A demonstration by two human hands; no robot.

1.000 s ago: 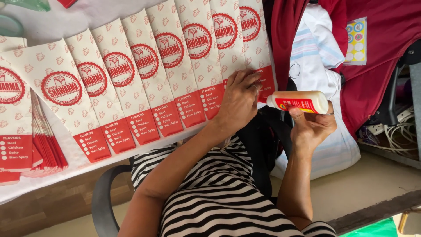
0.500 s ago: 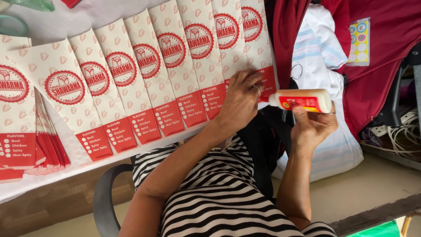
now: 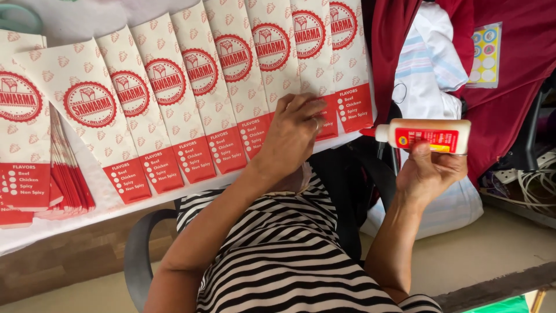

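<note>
In the head view, the left hand (image 3: 292, 134) presses flat, fingers spread, on the fanned paper sleeves (image 3: 231, 87). Just right of the sleeves, the right hand (image 3: 428, 174) grips a white glue bottle (image 3: 425, 136), nozzle toward them. Gluing cleanly likely calls for pinning the fan firmly and squeezing gently.

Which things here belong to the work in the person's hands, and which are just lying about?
In use: glue bottle in right hand; fanned paper bags pressed by left hand.
Lying about: sticker sheet, red cloth, white cables, spare bag stack.
</note>
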